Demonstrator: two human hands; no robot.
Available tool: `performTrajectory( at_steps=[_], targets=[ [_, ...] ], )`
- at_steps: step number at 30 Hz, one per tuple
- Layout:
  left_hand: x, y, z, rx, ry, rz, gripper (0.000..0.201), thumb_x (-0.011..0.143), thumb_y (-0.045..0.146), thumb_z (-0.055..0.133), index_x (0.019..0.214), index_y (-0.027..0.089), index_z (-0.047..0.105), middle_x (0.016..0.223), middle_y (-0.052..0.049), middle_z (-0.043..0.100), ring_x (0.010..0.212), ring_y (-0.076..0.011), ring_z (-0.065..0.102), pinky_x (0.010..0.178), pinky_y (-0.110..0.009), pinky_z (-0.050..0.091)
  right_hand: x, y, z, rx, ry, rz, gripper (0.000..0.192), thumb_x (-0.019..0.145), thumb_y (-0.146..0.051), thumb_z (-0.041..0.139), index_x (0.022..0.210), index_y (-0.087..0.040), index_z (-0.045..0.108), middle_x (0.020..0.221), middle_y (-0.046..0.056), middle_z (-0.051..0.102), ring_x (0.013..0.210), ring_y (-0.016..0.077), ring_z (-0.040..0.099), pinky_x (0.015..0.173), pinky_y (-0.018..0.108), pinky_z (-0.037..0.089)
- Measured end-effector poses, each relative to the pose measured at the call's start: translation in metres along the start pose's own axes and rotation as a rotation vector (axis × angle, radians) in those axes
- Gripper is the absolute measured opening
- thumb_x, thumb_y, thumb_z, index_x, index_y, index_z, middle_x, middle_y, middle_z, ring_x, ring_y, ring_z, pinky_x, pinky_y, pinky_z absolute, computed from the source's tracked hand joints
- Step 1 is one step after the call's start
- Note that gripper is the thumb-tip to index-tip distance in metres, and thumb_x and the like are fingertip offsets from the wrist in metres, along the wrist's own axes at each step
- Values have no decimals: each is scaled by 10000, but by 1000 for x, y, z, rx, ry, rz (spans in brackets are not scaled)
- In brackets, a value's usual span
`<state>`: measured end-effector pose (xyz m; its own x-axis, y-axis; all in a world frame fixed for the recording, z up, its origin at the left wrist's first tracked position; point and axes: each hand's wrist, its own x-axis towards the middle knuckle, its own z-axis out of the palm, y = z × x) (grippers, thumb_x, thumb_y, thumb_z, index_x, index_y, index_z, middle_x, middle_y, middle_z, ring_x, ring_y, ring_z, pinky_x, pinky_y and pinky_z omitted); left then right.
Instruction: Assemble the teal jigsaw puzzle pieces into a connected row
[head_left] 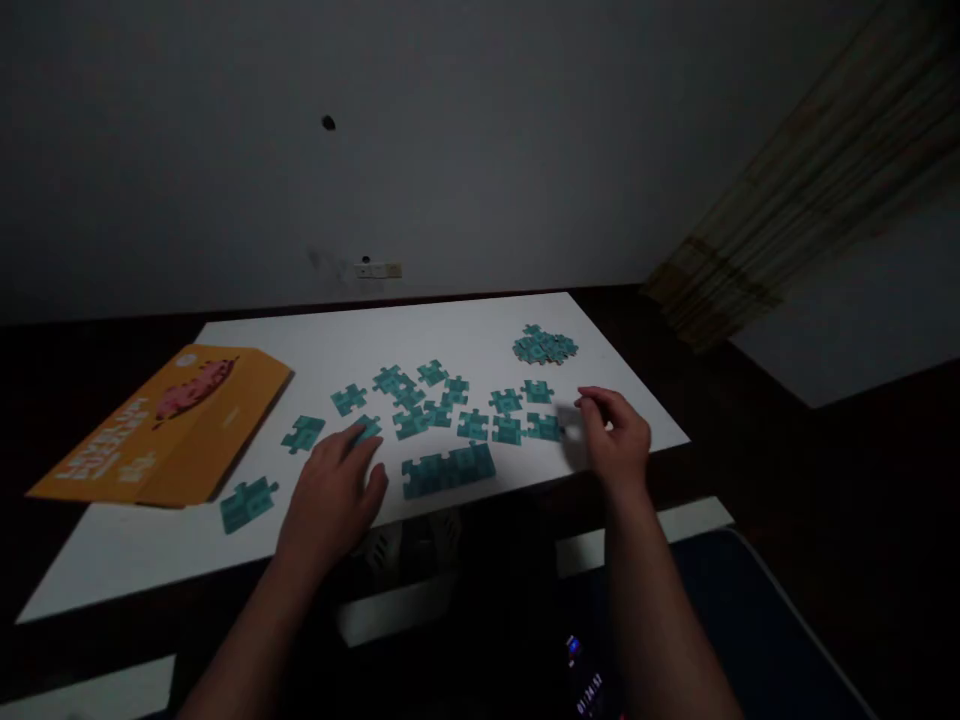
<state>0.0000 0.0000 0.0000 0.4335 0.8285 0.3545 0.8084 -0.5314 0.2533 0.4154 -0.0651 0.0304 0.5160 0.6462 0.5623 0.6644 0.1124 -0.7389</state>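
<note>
The left hand [334, 492] lay palm-down on the white surface [450, 330], its fingers [358, 445] loosely spread and resting on a single teal piece [365, 429]; they covered part of it rather than pinching it. Just to that hand's right, near the front edge, sat a joined strip of pieces [448, 468], its long axis running left to right, roughly along that edge. The left hand was plainly the nearer one to it.

The right hand [616, 437] hovered at the surface's right front corner, fingers curled together; the dim, blurred light kept me from telling whether they gripped anything. A loose piece [543, 427] lay just left of those fingertips.

More scattered pieces [420, 395] spread behind the strip, and a small heap [544, 346] sat well back to the right. An orange box lid [172, 420] overhung the left edge, with one piece [247, 502] near it. Bare room lay mostly along the far side and the front left.
</note>
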Motion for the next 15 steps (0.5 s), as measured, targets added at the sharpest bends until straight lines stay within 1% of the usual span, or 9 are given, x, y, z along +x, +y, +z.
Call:
performTrajectory(
  at_steps=[2, 3, 5, 7, 11, 13, 15],
  targets=[
    [0, 1, 0, 16, -8, -9, 364, 1116, 374, 593, 1406, 237, 763, 1564, -199, 710, 1436, -444, 672, 1199, -686, 595, 7, 36, 11, -53, -84, 131, 370, 1025, -494, 672, 1124, -198, 872, 1042, 127, 867, 870, 294, 759, 819, 475, 600],
    [0, 1, 0, 22, -9, -14, 363, 1115, 375, 595, 1413, 245, 757, 1570, -192, 710, 1439, -442, 673, 1201, -686, 594, 9, 48, 14, -75, -122, 168, 413, 1023, -520, 667, 1156, -188, 874, 1058, 136, 865, 881, 299, 748, 842, 486, 597],
    [0, 1, 0, 26, -8, -20, 368, 1114, 377, 602, 1432, 257, 742, 1583, -180, 706, 1448, -439, 672, 1209, -687, 590, 12, 60, 17, -117, -181, 162, 449, 1024, -539, 664, 1193, -181, 875, 1099, 151, 858, 945, 317, 734, 906, 513, 594],
    [1, 1, 0, 20, -7, -22, 379, 1112, 379, 613, 1451, 258, 733, 1592, -180, 702, 1463, -441, 665, 1220, -691, 585, 12, 59, 18, -168, -227, 81, 420, 1027, -518, 665, 1184, -192, 878, 1146, 161, 852, 1058, 349, 720, 986, 548, 588],
    [0, 1, 0, 6, 8, -12, 379, 1121, 342, 602, 1458, 227, 734, 1584, -209, 689, 1478, -443, 647, 1228, -699, 580, 11, 42, 21, -284, -318, -87, 340, 1053, -438, 653, 1162, -217, 888, 1219, 173, 843, 1217, 399, 668, 1119, 613, 546],
    [-1, 2, 0, -16, 14, 2, 380, 1126, 298, 587, 1460, 200, 740, 1578, -223, 681, 1483, -432, 636, 1240, -681, 576, 14, 32, 28, -303, -408, -172, 340, 1073, -407, 648, 1231, -227, 890, 1309, 171, 842, 1295, 419, 651, 1178, 643, 515],
    [-3, 2, 0, -49, 19, 4, 387, 1112, 248, 591, 1461, 192, 749, 1566, -215, 687, 1475, -414, 636, 1252, -654, 574, 19, 23, 39, -311, -539, -262, 367, 1060, -346, 669, 1348, -247, 874, 1449, 149, 823, 1411, 448, 617, 1237, 679, 473]
  ],
)
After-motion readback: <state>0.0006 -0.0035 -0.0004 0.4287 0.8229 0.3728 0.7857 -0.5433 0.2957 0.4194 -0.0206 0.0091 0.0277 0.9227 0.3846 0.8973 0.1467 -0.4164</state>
